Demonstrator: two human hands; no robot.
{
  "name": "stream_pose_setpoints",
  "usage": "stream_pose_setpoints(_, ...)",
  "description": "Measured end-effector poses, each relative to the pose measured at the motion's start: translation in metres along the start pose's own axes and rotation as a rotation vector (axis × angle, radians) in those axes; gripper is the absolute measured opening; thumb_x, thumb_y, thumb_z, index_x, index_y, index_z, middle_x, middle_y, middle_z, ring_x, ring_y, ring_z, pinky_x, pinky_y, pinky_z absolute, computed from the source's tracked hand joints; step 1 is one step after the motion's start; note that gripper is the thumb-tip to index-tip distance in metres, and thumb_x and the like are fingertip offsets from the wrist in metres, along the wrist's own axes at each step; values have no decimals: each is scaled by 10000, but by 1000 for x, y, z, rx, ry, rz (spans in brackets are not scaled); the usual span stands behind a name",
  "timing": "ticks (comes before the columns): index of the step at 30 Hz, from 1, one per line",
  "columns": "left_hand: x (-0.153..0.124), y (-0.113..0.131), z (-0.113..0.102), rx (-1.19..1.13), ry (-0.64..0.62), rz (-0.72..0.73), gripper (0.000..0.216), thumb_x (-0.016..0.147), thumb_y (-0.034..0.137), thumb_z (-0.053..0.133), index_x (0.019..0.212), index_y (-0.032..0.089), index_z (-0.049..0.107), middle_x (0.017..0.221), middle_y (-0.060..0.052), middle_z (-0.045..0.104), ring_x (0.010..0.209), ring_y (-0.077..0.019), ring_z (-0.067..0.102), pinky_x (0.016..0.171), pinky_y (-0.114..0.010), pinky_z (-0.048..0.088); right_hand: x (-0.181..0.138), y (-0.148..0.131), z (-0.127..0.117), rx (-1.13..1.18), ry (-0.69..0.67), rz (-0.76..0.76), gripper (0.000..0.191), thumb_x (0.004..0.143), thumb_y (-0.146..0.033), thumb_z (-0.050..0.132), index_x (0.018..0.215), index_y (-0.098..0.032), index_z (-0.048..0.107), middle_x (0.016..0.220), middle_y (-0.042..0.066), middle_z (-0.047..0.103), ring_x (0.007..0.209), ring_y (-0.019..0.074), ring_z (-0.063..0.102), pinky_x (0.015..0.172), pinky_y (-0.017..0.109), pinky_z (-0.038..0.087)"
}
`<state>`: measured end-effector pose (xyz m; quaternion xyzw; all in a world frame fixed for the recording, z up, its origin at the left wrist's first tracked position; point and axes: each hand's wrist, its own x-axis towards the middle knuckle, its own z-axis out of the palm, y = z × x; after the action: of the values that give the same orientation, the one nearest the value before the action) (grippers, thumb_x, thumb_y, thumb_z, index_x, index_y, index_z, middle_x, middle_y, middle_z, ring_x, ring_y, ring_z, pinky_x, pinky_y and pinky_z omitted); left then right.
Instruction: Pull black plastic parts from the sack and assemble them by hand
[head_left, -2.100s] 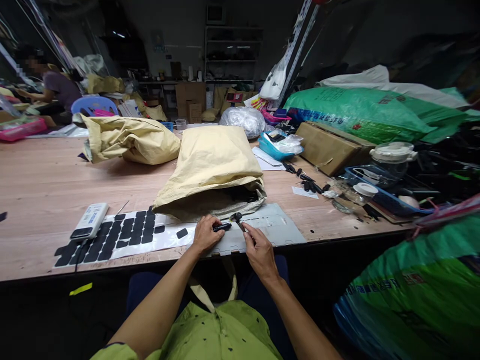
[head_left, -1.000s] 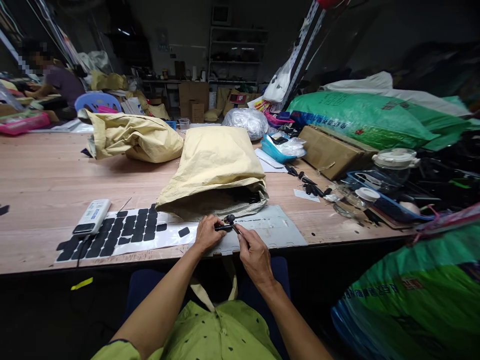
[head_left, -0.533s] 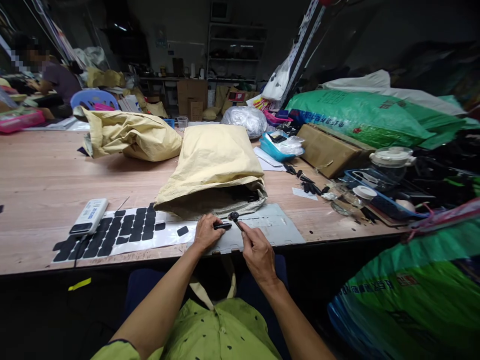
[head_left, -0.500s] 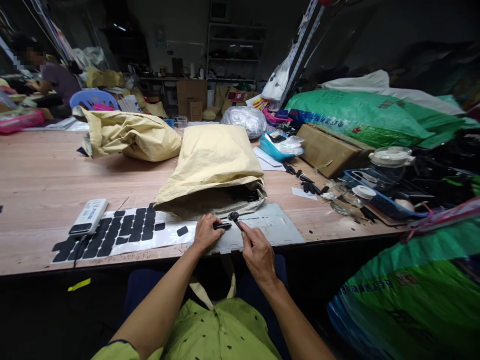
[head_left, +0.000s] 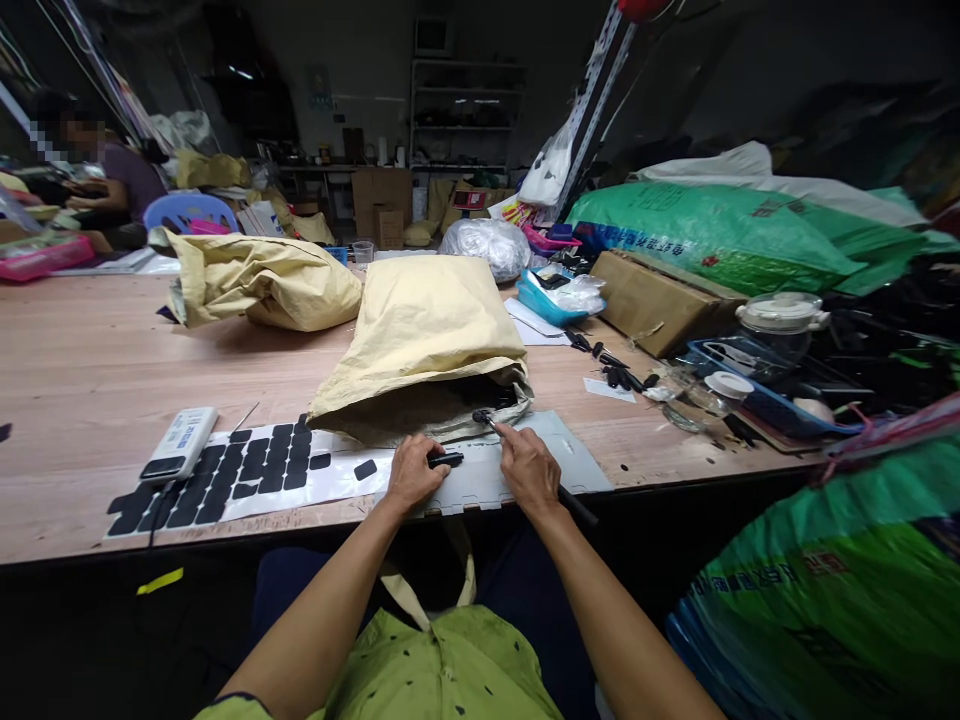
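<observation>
My left hand (head_left: 415,472) rests on a grey sheet (head_left: 559,462) at the table's near edge, fingers closed round a small black part (head_left: 445,459). My right hand (head_left: 529,468) grips a thin black tool (head_left: 576,506) whose round head (head_left: 481,417) reaches toward the open mouth of a tan sack (head_left: 427,330). The tool's handle sticks out behind my palm. A single black pad (head_left: 364,469) lies just left of my left hand.
A white sheet of black pads (head_left: 225,478) and a white remote-like device (head_left: 179,444) lie at left. A second tan sack (head_left: 259,278), cardboard box (head_left: 660,295), blue trays, loose black parts (head_left: 619,372) and green sacks (head_left: 712,230) crowd the back and right. Another person (head_left: 97,180) sits far left.
My right hand has moved forward and right, carrying the tool's head away from the black part to the sack's mouth. My left hand keeps its hold and place.
</observation>
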<state>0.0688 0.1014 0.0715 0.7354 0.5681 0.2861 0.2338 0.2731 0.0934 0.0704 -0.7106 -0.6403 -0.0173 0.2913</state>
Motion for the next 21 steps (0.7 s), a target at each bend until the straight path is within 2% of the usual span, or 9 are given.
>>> stream_pose_setpoints(4, 3, -1, 0, 12, -14, 6, 122, 734, 214, 705, 855, 215, 695, 862, -25, 634, 854, -210, 539, 792, -329, 422, 1, 6, 18, -100, 51, -67, 350, 908, -165, 486, 1150, -271, 716, 823, 60, 585, 760, 172, 444, 656, 295, 280)
stream_pose_setpoints(8, -3, 1, -8, -18, -93, 47, 136, 722, 256, 752, 848, 223, 713, 900, -27, 633, 903, -219, 533, 854, -355, 413, -2, 7, 22, -111, 81, -77, 349, 905, -170, 494, 1158, -283, 707, 842, 60, 584, 774, 176, 430, 662, 302, 262)
stream_pose_setpoints(12, -37, 2, -17, -45, -210, 190, 186, 668, 238, 816, 830, 246, 725, 1216, -52, 599, 1172, -284, 489, 1025, -440, 358, -2, 7, 21, -102, 53, -59, 345, 904, -174, 516, 1174, -293, 696, 857, 52, 588, 780, 176, 431, 669, 301, 258)
stream_pose_setpoints(15, -71, -1, -15, 46, -263, 286, 248, 632, 197, 836, 844, 247, 718, 1474, -59, 441, 1361, -341, 354, 1118, -503, 278, -1, 7, 21, -109, 56, -50, 337, 908, -184, 515, 1173, -291, 695, 866, 55, 589, 783, 179, 430, 671, 304, 255)
stream_pose_setpoints(18, -95, -6, -5, 176, -242, 305, 280, 639, 136, 806, 880, 229, 698, 1592, -74, 287, 1447, -370, 246, 1165, -555, 201, -1, 6, 21, -114, 53, -47, 327, 909, -194, 517, 1166, -286, 698, 865, 56, 592, 784, 182, 429, 674, 307, 251)
stream_pose_setpoints(21, -106, -6, 4, 232, -219, 305, 277, 637, 125, 796, 874, 214, 683, 1618, -81, 237, 1464, -400, 212, 1170, -603, 166, -2, 5, 20, -122, 57, -47, 323, 918, -201, 517, 1173, -285, 697, 863, 54, 596, 789, 181, 433, 676, 306, 247)
